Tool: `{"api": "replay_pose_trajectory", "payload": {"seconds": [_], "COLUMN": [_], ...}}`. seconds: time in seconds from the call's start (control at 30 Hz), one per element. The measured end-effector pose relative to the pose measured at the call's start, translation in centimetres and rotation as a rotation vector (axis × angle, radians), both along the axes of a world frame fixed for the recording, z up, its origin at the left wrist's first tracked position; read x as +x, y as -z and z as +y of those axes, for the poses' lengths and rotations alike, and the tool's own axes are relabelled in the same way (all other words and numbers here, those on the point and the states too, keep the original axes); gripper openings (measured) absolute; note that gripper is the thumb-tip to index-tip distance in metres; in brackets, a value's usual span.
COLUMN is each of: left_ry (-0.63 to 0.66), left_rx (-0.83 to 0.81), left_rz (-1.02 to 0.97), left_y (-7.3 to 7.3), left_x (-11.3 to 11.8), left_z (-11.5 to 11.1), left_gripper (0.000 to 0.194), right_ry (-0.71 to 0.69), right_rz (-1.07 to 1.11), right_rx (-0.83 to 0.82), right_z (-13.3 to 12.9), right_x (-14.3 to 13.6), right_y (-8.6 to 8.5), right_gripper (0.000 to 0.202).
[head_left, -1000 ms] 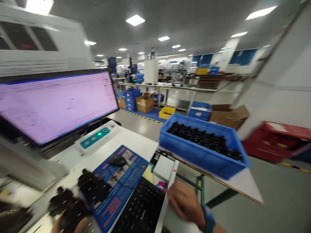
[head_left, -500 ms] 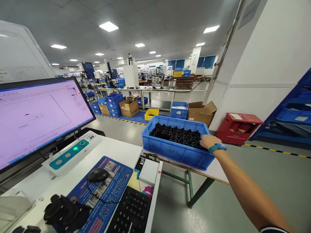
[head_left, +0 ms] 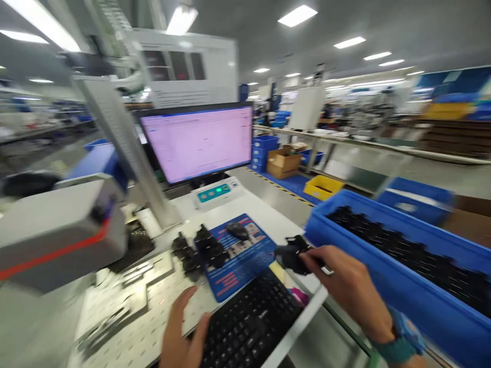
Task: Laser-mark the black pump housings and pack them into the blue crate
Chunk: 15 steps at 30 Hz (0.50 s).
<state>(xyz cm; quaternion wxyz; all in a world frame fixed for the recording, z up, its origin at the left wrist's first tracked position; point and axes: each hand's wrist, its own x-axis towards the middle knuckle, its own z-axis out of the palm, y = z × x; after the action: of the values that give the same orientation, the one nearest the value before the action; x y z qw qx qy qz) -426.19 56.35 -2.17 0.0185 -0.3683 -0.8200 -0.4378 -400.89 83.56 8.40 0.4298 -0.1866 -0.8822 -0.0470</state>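
My right hand grips a black plastic part and carries it over the desk corner, just left of the blue bin filled with several black parts. Several more black parts lie on the perforated work plate and the edge of the blue mouse mat. My left hand lies flat with fingers apart on the plate beside the black keyboard, holding nothing.
A monitor with a pink screen stands behind a small control box with a green light. A mouse sits on the mat. A grey machine head with a column is at left. Benches, cartons and bins fill the background.
My right hand has come back from the blue bin with a black part in it. My view has swung left toward the desk, and my left hand now rests on the plate.
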Motion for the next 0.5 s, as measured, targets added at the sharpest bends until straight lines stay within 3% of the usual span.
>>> {"api": "replay_pose_trajectory", "payload": {"seconds": [0.07,0.1,0.17,0.27,0.37,0.5], "left_ry": [0.137,0.137,0.071,-0.111,-0.179,-0.105], "left_rx": [0.004,-0.002,-0.017,0.029,0.067,0.078], "left_rz": [0.057,0.068,0.058,-0.002,-0.024,-0.081], "left_y": [0.6,1.0,1.8,3.2,3.6,2.3], "left_x": [0.5,0.5,-0.2,-2.4,-5.5,-9.7], "left_z": [0.4,0.6,0.5,-0.3,-1.4,-2.0], "left_gripper": [0.058,0.068,0.084,0.075,0.062,0.062], "right_ry": [-0.251,-0.332,-0.422,-0.457,-0.491,-0.568], "right_rz": [-0.030,-0.061,-0.136,-0.209,-0.173,0.001], "right_rx": [-0.105,-0.126,-0.122,-0.122,-0.224,-0.329], "right_z": [-4.0,-6.1,-10.2,-14.6,-16.5,-16.8], "right_x": [-7.5,-11.0,-16.9,-22.9,-25.2,-23.5], "right_y": [1.4,2.3,4.1,6.1,6.6,7.4], "right_gripper": [0.029,0.032,0.034,0.027,0.016,0.028]}}
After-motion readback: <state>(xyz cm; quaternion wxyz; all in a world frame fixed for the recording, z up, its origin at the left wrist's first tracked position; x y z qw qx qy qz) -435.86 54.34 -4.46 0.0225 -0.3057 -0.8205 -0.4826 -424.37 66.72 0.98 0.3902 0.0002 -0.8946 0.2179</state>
